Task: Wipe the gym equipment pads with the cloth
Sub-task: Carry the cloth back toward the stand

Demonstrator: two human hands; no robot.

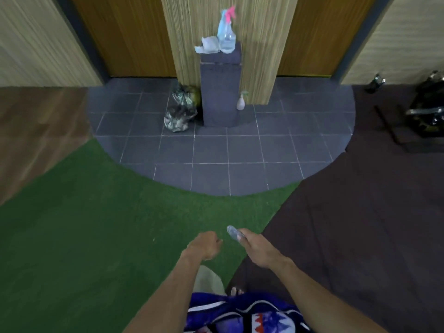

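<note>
A crumpled pale cloth (208,45) lies on top of a dark grey pedestal (220,92) against the far wooden pillar, next to a clear spray bottle (226,36) with a pink and blue trigger. My left hand (204,245) hangs low in the middle of the view, fingers curled into a fist with nothing in it. My right hand (255,246) is beside it, closed around a small clear plastic object (234,233) that sticks out forward. Both hands are well short of the pedestal. No equipment pad is clearly visible.
A small white spray bottle (241,101) stands on the grey tiles right of the pedestal's foot; two filled plastic bags (179,114) sit on its left. Dark gym equipment (425,109) stands at the far right on dark matting. Green turf covers the floor in front of me.
</note>
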